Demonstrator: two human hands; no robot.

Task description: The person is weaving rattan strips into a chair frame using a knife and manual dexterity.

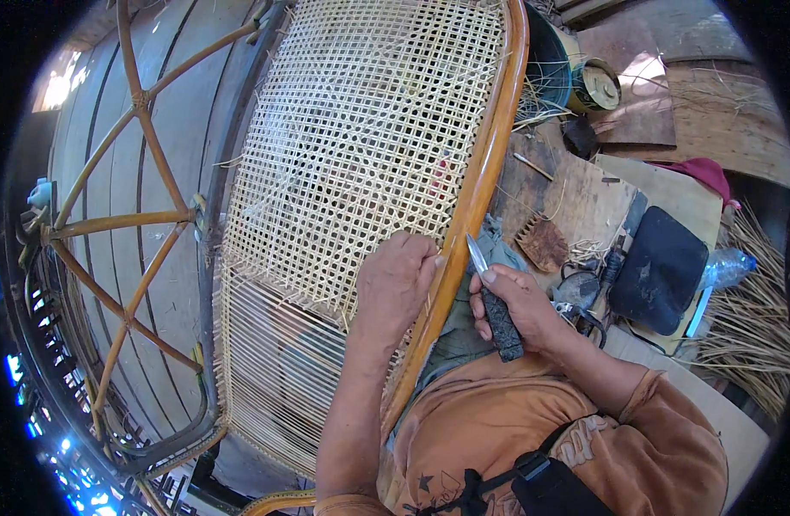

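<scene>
A woven cane panel (361, 129) with an open lattice fills a varnished wooden frame (483, 179) in front of me. Toward its lower part lie parallel cane strands (275, 353) with no crossing weave. My left hand (398, 279) rests on the panel beside the right rail, fingers curled in; what they hold, if anything, is hidden. Just right of the rail, my right hand (520, 305) grips a knife (502, 320) by its dark, wrapped handle. The blade points up and away from me, its tip close to the rail.
At the left stands a bent rattan framework (141, 103). On the right are a wooden board (567, 193), a black flat pad (659, 271), a clear plastic bottle (727, 268) and a bundle of loose cane (747, 331). A round tin (596, 86) stands farther back.
</scene>
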